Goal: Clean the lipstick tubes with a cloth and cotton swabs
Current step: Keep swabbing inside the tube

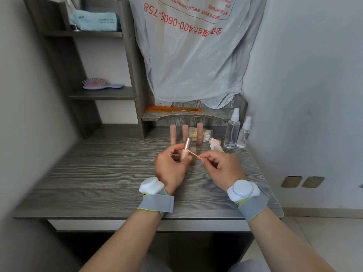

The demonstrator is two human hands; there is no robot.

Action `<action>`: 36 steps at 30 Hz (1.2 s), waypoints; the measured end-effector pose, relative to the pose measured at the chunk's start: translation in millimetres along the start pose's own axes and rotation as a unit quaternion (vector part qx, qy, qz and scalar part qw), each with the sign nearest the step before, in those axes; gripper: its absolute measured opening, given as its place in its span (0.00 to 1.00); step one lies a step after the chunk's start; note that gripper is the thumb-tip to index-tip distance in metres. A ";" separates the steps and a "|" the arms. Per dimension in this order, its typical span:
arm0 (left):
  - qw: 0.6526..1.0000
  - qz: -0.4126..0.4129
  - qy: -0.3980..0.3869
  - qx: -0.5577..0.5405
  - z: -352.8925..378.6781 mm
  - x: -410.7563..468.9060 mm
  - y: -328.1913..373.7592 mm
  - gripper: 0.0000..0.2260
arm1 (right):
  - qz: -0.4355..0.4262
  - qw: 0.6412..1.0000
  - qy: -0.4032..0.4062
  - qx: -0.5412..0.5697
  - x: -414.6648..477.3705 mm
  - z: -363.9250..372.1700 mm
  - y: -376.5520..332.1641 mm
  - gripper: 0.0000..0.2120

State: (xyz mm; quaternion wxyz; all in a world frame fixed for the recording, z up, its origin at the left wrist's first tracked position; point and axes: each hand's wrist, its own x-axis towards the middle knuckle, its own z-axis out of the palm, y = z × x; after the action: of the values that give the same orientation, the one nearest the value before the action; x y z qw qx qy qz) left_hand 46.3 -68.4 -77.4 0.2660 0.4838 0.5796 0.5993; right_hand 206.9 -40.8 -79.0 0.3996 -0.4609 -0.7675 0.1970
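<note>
Grey wood-grain desk (pixel 98 173), matte and streaked, front edge nearest. Around each wrist, grey woven strap (pixel 156 204) with lime edging, topped by a smooth, rounded white plastic pod (pixel 151 185).

Above the desk's middle, left hand (pixel 170 169): grips a slim lipstick tube (pixel 185 149) with fingers and thumb curled round its pale pink lower part. Holds it nearly upright, tilted slightly right, with the shiny rose-gold upper part clear of the fingers. Just beside it, right hand (pixel 224 169): pinches one end of a thin cotton swab (pixel 194 154) between thumb and forefinger, other fingers loosely curled. Swab slanted up and left, far end touching the tube's middle, end at the pinch tinted orange-red.

Between the hands and just behind them, short tan tube (pixel 193 152), matte and cylindrical, standing on the desk, partly hidden.

Further back, three tan tubes (pixel 185 131), matte, round-topped, upright in a row. Behind that row, clear packet of cotton swabs (pixel 206 134). To its right, small crumpled cloth (pixel 216 145), white with pink marks. Right again, near the wall, two clear plastic spray bottles (pixel 232 130), one taller, both with white nozzles.

On a low grey shelf (pixel 186 116) behind, flat orange comb (pixel 172 110). Above it, hanging translucent plastic sheet (pixel 196 55), wrinkled, printed in red. On a left shelf, hairbrush (pixel 98 84) with pink pad and pale blue handle. Highest, soft pale blue packet (pixel 94 20). Pale grey walls either side.
</note>
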 end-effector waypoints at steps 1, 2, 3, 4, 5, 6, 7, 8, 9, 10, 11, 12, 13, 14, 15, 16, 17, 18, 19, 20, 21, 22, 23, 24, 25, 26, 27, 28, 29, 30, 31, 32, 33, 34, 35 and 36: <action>1.000 0.001 0.000 0.003 0.0 0.0 0.4 0.15 | 0.000 1.000 0.000 0.002 -0.1 -0.4 -0.4 0.08; 1.000 0.003 -0.001 0.006 0.1 -0.4 1.2 0.15 | 0.000 1.000 0.000 0.005 -0.4 -0.9 -0.7 0.08; 1.000 0.005 -0.001 0.010 0.2 -0.8 1.6 0.15 | -0.002 1.000 0.000 0.007 -0.7 -1.4 -1.3 0.08; 1.000 0.007 -0.002 0.015 0.4 -1.3 2.1 0.15 | -0.003 1.000 0.000 0.008 -1.0 -1.8 -1.9 0.08; 1.000 0.009 -0.002 0.021 0.3 -1.5 2.3 0.15 | -0.006 1.000 -0.001 0.009 -1.4 -2.0 -2.5 0.08; 1.000 0.011 -0.002 0.028 0.2 -1.8 3.0 0.15 | -0.008 1.000 -0.002 0.011 -1.7 -2.0 -3.1 0.08; 0.999 0.012 -0.003 0.033 0.0 -1.9 3.3 0.15 | -0.008 1.000 -0.005 0.014 -2.0 -1.6 -3.3 0.08; 0.999 0.013 -0.005 0.034 -0.3 -2.2 3.6 0.15 | -0.007 1.000 -0.007 0.016 -2.1 -1.6 -3.4 0.08; 0.999 0.013 -0.006 0.033 0.0 -2.4 3.9 0.15 | -0.005 1.000 -0.008 0.016 -1.9 -1.9 -2.9 0.08; 0.999 0.013 -0.006 0.032 -0.9 -2.4 3.9 0.15 | -0.003 1.000 -0.007 0.016 -1.7 -1.7 -2.7 0.08; 0.999 0.012 -0.005 0.031 -1.1 -2.2 4.5 0.15 | -0.002 1.000 -0.004 0.015 -1.4 -1.9 -2.3 0.08; 1.000 0.009 -0.002 0.030 -1.4 -2.0 4.5 0.14 | -0.001 1.000 0.001 0.013 -1.4 -1.8 -2.2 0.08; 1.000 0.003 0.002 0.028 -1.4 -1.6 4.0 0.14 | -0.001 1.000 0.008 0.012 -1.4 -1.6 -1.9 0.08; 1.000 -0.001 0.008 0.023 -1.3 -1.4 3.5 0.14 | 0.000 1.000 0.014 0.010 -1.5 -1.5 -1.7 0.08; 1.000 -0.006 0.013 0.019 -0.9 -0.9 2.5 0.13 | 0.001 1.000 0.017 0.007 -1.6 -1.5 -1.5 0.08; 1.000 -0.008 0.017 0.016 -0.5 -0.6 1.6 0.13 | 0.001 1.000 0.018 0.006 -1.6 -1.6 -1.6 0.08; 1.000 -0.010 0.018 0.016 -0.2 -0.2 1.1 0.12 | 0.001 1.000 0.018 0.005 -1.7 -1.8 -1.5 0.08; 1.000 -0.011 0.016 0.016 -0.1 0.1 0.6 0.12 | 0.001 1.000 0.016 0.005 -1.7 -1.8 -1.7 0.08; 1.000 -0.010 0.014 0.018 -0.1 0.1 0.9 0.12 | 0.000 1.000 0.013 0.005 -1.8 -1.9 -2.0 0.08; 1.000 -0.006 0.011 0.021 -0.3 -0.1 1.0 0.12 | -0.003 1.000 0.010 0.006 -1.9 -1.9 -2.3 0.08; 1.000 0.000 0.008 0.025 -0.3 -0.2 1.2 0.12 | -0.006 1.000 0.006 0.006 -2.0 -1.9 -2.6 0.08; 1.000 0.008 0.002 0.030 -0.4 -0.7 1.6 0.12 | -0.010 1.000 0.002 0.007 -2.0 -2.0 -3.3 0.08; 0.999 0.014 -0.004 0.037 -0.3 -1.5 2.3 0.12 | -0.013 1.000 0.000 0.005 -2.0 -2.1 -3.4 0.08; 0.999 0.017 -0.009 0.041 -0.2 -2.2 3.0 0.12 | -0.014 1.000 0.000 0.003 -1.7 -2.4 -3.5 0.08; 0.999 0.016 -0.012 0.041 0.0 -2.1 3.0 0.12 | -0.012 1.000 0.001 0.003 -1.4 -2.6 -3.2 0.08; 0.999 0.013 -0.012 0.035 0.0 -1.9 1.8 0.12 | -0.008 1.000 0.003 0.005 -1.6 -2.5 -2.6 0.08; 1.000 0.008 -0.010 0.024 0.2 -0.7 1.2 0.12 | -0.005 1.000 0.007 0.009 -1.3 -3.0 -2.0 0.08; 1.000 0.001 -0.008 0.014 -0.2 -0.3 -0.1 0.12 | -0.002 1.000 0.010 0.013 -1.9 -2.4 -1.5 0.08; 1.000 -0.005 -0.006 0.005 -0.1 0.1 0.0 0.12 | 0.000 1.000 0.013 0.015 -1.9 -2.4 -1.3 0.08; 1.000 -0.010 -0.007 -0.001 0.0 0.3 -0.2 0.12 | 0.001 1.000 0.014 0.016 -2.0 -2.2 -1.2 0.08; 1.000 -0.013 -0.008 -0.006 0.2 0.4 -0.1 0.12 | 0.002 1.000 0.015 0.016 -1.9 -1.9 -0.9 0.08; 1.000 -0.013 -0.008 -0.012 0.3 0.1 0.1 0.12 | 0.001 1.000 0.016 0.016 -1.7 -1.7 -0.9 0.08; 1.000 -0.013 -0.006 -0.017 0.7 0.1 0.6 0.12 | -0.001 1.000 0.015 0.016 -1.5 -1.6 -0.8 0.07; 1.000 -0.012 -0.004 -0.024 0.8 -0.4 1.1 0.12 | -0.002 1.000 0.014 0.014 -1.4 -1.8 -1.1 0.07; 1.000 -0.008 -0.001 -0.029 1.0 -0.5 1.6 0.12 | -0.003 1.000 0.014 0.012 -1.4 -2.1 -1.3 0.07; 1.000 -0.005 0.000 -0.029 1.1 -0.6 1.5 0.12 | -0.004 1.000 0.014 0.009 -1.2 -2.4 -1.6 0.07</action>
State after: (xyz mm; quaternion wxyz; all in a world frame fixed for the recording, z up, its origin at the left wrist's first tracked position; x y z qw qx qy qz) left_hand 47.9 -68.8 -76.2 0.2831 0.4730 0.5640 0.6148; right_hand 208.2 -42.9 -77.0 0.4158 -0.4567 -0.7617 0.1958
